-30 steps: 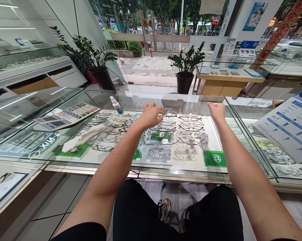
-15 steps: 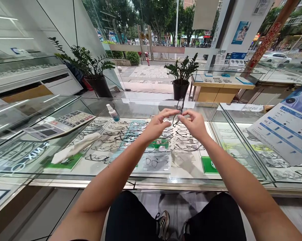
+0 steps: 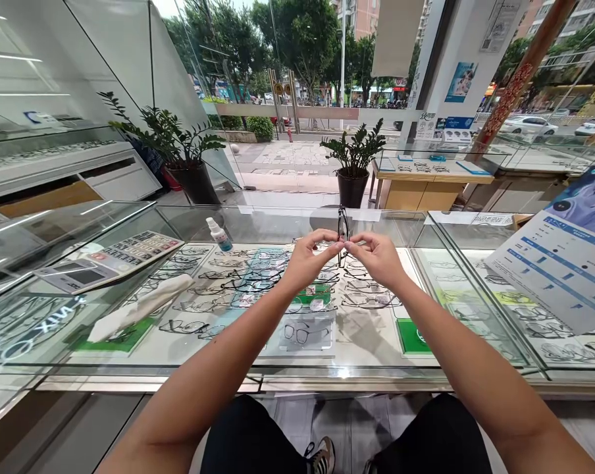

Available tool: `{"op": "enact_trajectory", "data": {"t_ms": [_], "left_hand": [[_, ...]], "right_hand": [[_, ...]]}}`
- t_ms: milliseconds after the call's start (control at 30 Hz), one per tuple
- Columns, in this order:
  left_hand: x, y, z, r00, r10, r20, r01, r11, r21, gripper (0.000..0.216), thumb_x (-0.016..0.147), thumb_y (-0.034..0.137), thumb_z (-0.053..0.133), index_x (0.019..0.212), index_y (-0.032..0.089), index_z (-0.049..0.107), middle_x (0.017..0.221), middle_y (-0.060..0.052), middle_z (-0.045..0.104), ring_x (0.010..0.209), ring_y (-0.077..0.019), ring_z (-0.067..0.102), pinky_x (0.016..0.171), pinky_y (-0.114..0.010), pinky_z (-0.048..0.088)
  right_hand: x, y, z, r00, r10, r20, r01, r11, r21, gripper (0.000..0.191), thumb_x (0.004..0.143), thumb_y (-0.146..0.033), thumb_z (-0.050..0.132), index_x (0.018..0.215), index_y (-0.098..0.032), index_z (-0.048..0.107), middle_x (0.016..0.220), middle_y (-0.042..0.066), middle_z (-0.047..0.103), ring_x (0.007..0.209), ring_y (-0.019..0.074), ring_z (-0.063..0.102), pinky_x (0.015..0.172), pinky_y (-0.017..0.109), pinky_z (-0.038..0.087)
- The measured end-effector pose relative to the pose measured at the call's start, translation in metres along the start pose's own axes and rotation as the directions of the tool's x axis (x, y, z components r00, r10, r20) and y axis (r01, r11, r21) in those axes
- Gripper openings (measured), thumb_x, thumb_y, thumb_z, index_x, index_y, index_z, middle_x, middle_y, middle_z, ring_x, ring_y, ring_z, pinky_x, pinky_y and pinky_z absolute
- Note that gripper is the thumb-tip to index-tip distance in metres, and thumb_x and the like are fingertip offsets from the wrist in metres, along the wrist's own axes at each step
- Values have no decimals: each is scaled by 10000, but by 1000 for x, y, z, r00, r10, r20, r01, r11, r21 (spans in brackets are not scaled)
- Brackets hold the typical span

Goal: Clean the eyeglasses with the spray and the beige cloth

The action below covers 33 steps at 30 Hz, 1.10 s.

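A dark-framed pair of eyeglasses point(image 3: 343, 220) is held up on end above the glass display case point(image 3: 297, 368). My left hand point(image 3: 313, 257) pinches it from one side, thumb and fingertips closed at its middle. From the other side my right hand point(image 3: 376, 257) grips it too, the two thumbs almost touching. Fingers cover part of the frame, so its exact fold is hard to make out. Below, inside the case, lie rows of eyeglasses point(image 3: 371, 299), and another pair point(image 3: 297, 332) rests on a clear stand near the front.
On the case's left stand a calculator point(image 3: 110, 260), a crumpled whitish cloth point(image 3: 142, 308) and a spray bottle point(image 3: 219, 235). A printed leaflet point(image 3: 557, 263) leans at the right. Potted plants point(image 3: 353, 187) stand behind the case, before the window.
My left thumb and fingers have closed onto the eyeglasses, which have turned more upright and shifted slightly left. The whole view has tilted up a little.
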State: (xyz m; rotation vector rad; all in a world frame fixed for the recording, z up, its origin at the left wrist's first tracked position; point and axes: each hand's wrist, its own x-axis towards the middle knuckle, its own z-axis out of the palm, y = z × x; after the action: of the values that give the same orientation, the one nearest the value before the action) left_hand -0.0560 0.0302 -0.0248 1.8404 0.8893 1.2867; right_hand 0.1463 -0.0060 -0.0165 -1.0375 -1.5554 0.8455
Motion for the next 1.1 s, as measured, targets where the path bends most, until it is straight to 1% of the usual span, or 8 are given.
{"op": "enact_trajectory", "data": {"t_ms": [167, 300, 500, 600, 667, 767, 933, 1100], "left_hand": [[3, -6, 0, 999, -50, 20, 51, 998, -44, 427, 928, 665, 787, 968, 240, 795, 1130, -64, 823, 1099, -267, 713, 1016, -410, 514], [5, -8, 1, 998, -55, 44, 62, 981, -184, 491, 911, 696, 807, 952, 216, 711, 1093, -91, 822, 1130, -270, 741, 1052, -402, 531], [4, -8, 0, 994, -95, 62, 103, 985, -137, 480, 931, 687, 775, 953, 222, 660, 1104, -110, 824, 1164, -286, 756, 1035, -412, 551], [3, -9, -1, 990, -100, 104, 107, 992, -67, 451, 952, 665, 747, 948, 220, 671, 1092, -111, 819, 1138, -284, 749, 957, -392, 549], [2, -9, -1, 987, -98, 126, 104, 993, -50, 436, 961, 652, 734, 936, 221, 668, 1094, -109, 818, 1117, -279, 744, 936, -387, 547], [2, -9, 0, 989, -85, 121, 91, 995, -39, 420, 962, 641, 726, 937, 225, 673, 1096, -109, 822, 1107, -280, 740, 930, -390, 549], [1, -8, 3, 987, -92, 128, 100, 993, -56, 425, 963, 638, 729, 924, 222, 652, 1081, -110, 818, 1063, -263, 728, 881, -372, 539], [-2, -5, 6, 992, -64, 106, 76, 991, -114, 476, 933, 686, 779, 911, 221, 680, 905, -44, 712, 853, -198, 650, 802, -347, 548]], "right_hand": [[1, 4, 0, 1000, 2, 12, -2, 1000, 10, 563, 838, -781, 823, 846, -230, 709, 545, -99, 293, 547, 116, 199, 570, 325, 149], [1, 4, -4, 991, -88, -104, 75, 989, -128, 459, 939, -684, 765, 866, -231, 741, 554, -86, 338, 554, 134, 274, 602, 331, 219], [1, 4, -16, 887, -266, -377, 111, 916, -386, 289, 1040, -504, 652, 950, -248, 753, 567, -65, 441, 550, 169, 412, 630, 339, 309], [1, 3, -19, 842, -292, -455, 94, 908, -408, 272, 1055, -481, 623, 1001, -247, 751, 674, -10, 654, 607, 199, 576, 673, 348, 415], [2, 3, -19, 833, -303, -463, 101, 906, -411, 269, 1064, -472, 607, 1066, -245, 753, 839, 44, 798, 697, 229, 695, 741, 373, 493], [3, 4, -18, 809, -349, -472, 122, 886, -446, 281, 1048, -469, 630, 1191, -249, 728, 1093, 97, 867, 811, 261, 768, 790, 410, 546], [3, 12, -12, 811, -394, -432, 177, 869, -461, 468, 966, -513, 753, 1308, -273, 542, 1379, 138, 786, 957, 272, 780, 730, 400, 554], [1, 25, -1, 844, -410, -346, 204, 842, -500, 579, 898, -601, 832, 1194, -294, 441, 1364, 150, 690, 1243, 338, 715, 837, 449, 593]]}}
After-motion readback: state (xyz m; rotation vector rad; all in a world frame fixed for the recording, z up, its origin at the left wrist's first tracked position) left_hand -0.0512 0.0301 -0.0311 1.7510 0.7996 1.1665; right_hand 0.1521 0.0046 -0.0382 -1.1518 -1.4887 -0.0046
